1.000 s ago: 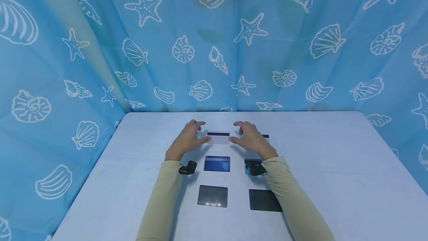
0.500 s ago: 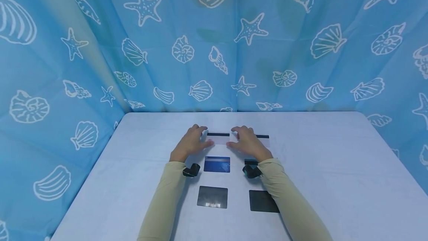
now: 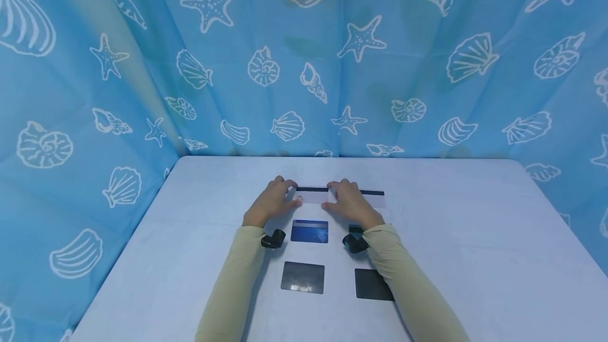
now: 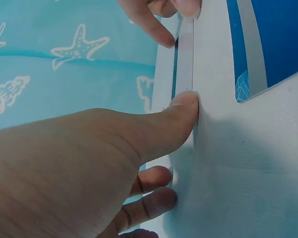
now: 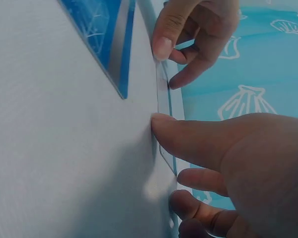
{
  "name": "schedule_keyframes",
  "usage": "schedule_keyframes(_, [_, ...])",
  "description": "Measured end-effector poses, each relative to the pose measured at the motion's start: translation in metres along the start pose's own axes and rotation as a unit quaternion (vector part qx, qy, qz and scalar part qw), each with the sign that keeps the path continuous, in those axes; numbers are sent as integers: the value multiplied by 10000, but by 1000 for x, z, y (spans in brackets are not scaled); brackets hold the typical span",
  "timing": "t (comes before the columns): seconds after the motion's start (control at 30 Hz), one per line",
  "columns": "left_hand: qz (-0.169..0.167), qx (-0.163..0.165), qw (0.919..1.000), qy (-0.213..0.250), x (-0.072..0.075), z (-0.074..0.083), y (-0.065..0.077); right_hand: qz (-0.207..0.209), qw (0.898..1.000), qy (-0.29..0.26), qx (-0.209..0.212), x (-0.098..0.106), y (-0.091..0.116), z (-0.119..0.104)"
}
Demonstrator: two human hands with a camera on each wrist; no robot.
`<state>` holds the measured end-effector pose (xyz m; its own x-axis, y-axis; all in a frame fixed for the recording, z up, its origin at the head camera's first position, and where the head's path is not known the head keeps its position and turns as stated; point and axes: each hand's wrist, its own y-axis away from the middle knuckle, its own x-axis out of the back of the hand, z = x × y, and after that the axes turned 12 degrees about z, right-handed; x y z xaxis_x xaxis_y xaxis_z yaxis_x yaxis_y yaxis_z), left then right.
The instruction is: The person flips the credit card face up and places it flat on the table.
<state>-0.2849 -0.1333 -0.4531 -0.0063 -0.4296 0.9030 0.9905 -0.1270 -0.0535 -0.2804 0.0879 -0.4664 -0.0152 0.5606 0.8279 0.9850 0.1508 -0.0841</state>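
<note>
A pale card [image 3: 312,197] with a black magnetic stripe lies in the back row of cards. My left hand [image 3: 272,202] pinches its left end, thumb at the near long edge and index finger at the far one. At the right end my right hand [image 3: 353,203] has the same hold. In the left wrist view the card [image 4: 185,59] appears as a thin strip, with the thumb pressed at its edge. The right wrist view shows both thumbs along the near edge of the card [image 5: 162,94]. A second striped pale card [image 3: 377,200] sits partly behind the right hand.
Closer in lie a blue card [image 3: 309,231] and a teal-and-black card [image 3: 354,228], partly covered by the right wrist camera. Nearest are a shiny dark grey card [image 3: 302,278] and a black card [image 3: 372,284], overlapped by the right sleeve. A shell-print curtain [image 3: 256,104] hangs behind the white table [image 3: 475,236].
Both hands have come down and inward onto the ends of the pale card, thumbs and index fingers closing on its edges. The cards keep their places.
</note>
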Motion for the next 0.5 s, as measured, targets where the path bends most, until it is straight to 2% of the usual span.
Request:
schedule_keyframes(0.2, [-97,142,9999,-16,-1,1,0,-1,10000,74,-12,-2,1,-2])
schedule_keyframes(0.5, [-253,32,9997,-35,-1,1,-1,-36,10000,65,-40,-1,-1,-6])
